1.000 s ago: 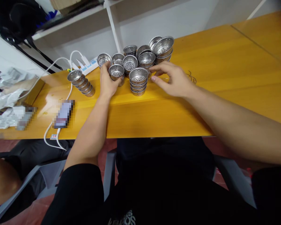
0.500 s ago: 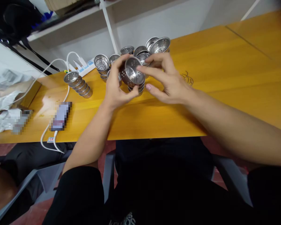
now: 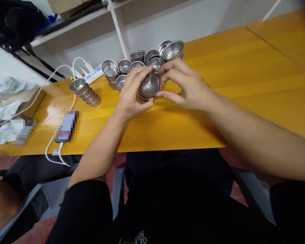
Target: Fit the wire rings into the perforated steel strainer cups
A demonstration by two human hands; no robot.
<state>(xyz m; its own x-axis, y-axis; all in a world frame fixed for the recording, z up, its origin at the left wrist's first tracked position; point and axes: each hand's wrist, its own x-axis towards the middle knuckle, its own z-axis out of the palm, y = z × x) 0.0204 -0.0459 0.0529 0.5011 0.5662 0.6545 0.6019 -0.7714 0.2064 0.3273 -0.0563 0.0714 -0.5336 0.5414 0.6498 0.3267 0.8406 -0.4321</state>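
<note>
My left hand [image 3: 132,93] is closed round a perforated metal cup [image 3: 149,84], fingers over its top and thumb underneath. The cup is tipped on its side, mouth turned to the right. At that mouth my right hand [image 3: 183,83] has its curled fingers and thumb on the rim; the fingertips are partly hidden. A stack of the same cups [image 3: 143,98] stands just behind and below, mostly covered. More stacked cups [image 3: 110,69] stand upright beyond my hands, and two larger ones [image 3: 173,50] lean at the back right.
A separate leaning stack of cups [image 3: 85,91] stands at the left. Near it are a phone [image 3: 66,126] on a white cable and a power strip [image 3: 94,73]. Thin wire rings [image 3: 204,81] lie beyond my right hand. Plastic bags [image 3: 5,112] lie far left, close to another person's arm [image 3: 2,203].
My left hand has lifted a cup from the group, brought it right and turned its mouth rightward. My right hand has moved its fingers from inside the cup to its rim.
</note>
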